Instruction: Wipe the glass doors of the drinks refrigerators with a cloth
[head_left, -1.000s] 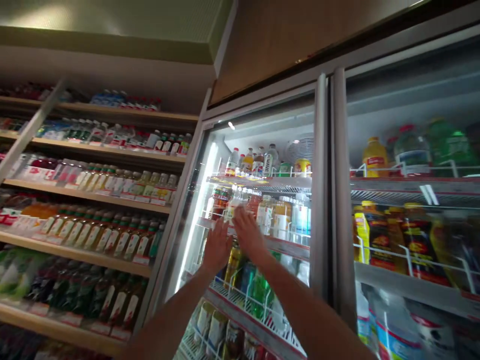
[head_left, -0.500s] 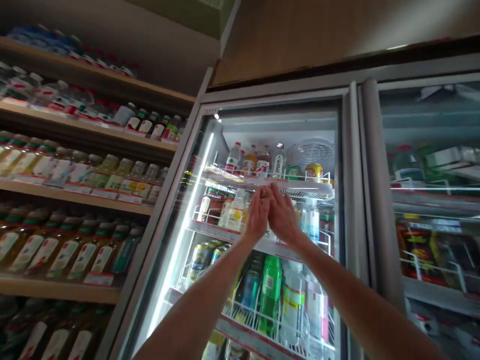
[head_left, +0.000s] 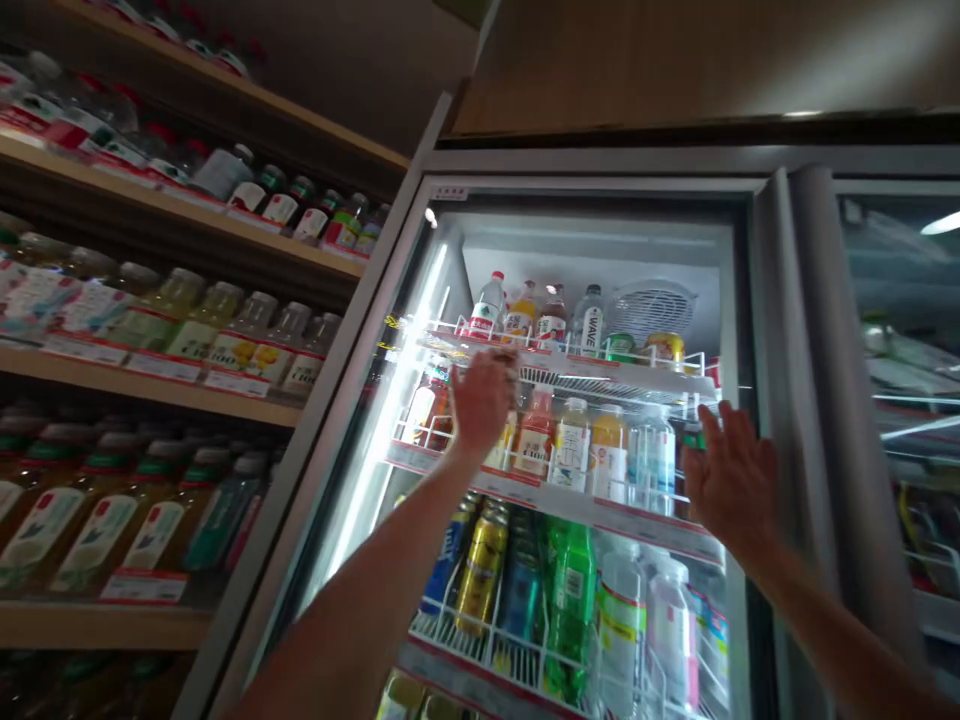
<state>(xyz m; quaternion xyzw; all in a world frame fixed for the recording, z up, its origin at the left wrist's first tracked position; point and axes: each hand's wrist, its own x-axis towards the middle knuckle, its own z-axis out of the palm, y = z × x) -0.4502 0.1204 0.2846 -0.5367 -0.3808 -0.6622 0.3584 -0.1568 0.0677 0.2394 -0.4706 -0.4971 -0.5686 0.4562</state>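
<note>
My left hand [head_left: 482,402] is raised before the glass door of a lit drinks fridge, in front of the second shelf. A small, blurred brownish patch [head_left: 510,368] shows at its fingertips; I cannot make out what it is. My right hand [head_left: 731,475] is held up near the right edge of the same door, fingers apart and nothing in it. Whether either hand touches the glass is not plain. Behind the glass, between the hands, stand a pink juice bottle [head_left: 534,435] and an orange juice bottle [head_left: 608,450].
The fridge's grey door frame [head_left: 776,300] runs down on the right, with a second fridge beside it. Lower inside are a green soda bottle [head_left: 571,600] and gold cans [head_left: 482,570]. Wooden shelves [head_left: 150,385] full of bottles line the left side.
My hands were together in front of the door's middle; now they are apart, the left moved left and the right well to the right. The view has shifted and come closer.
</note>
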